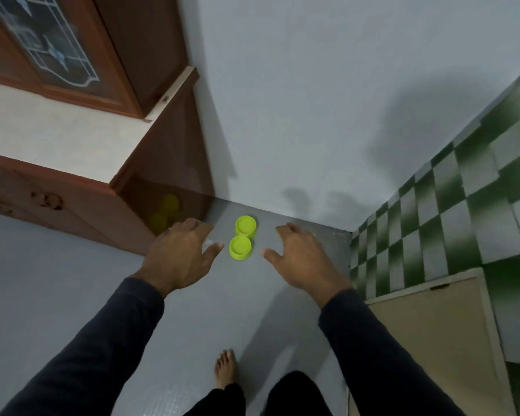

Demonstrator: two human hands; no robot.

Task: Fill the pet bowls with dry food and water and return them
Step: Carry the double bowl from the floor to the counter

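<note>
Two round lime-green pet bowls, joined or touching side by side, sit on the grey floor near the wall: the far bowl (246,225) and the near bowl (240,247). Both look empty inside. My left hand (179,253) hovers to the left of them, fingers spread and relaxed, holding nothing. To their right, my right hand (300,256) hangs at about the same height, fingers also spread and empty. Neither hand touches the bowls.
A brown wooden cabinet (162,163) with a white countertop stands at the left, its glossy side reflecting the bowls. A green-and-white checkered tiled wall (451,211) and a beige panel (433,334) are at the right. My bare foot (225,367) is below.
</note>
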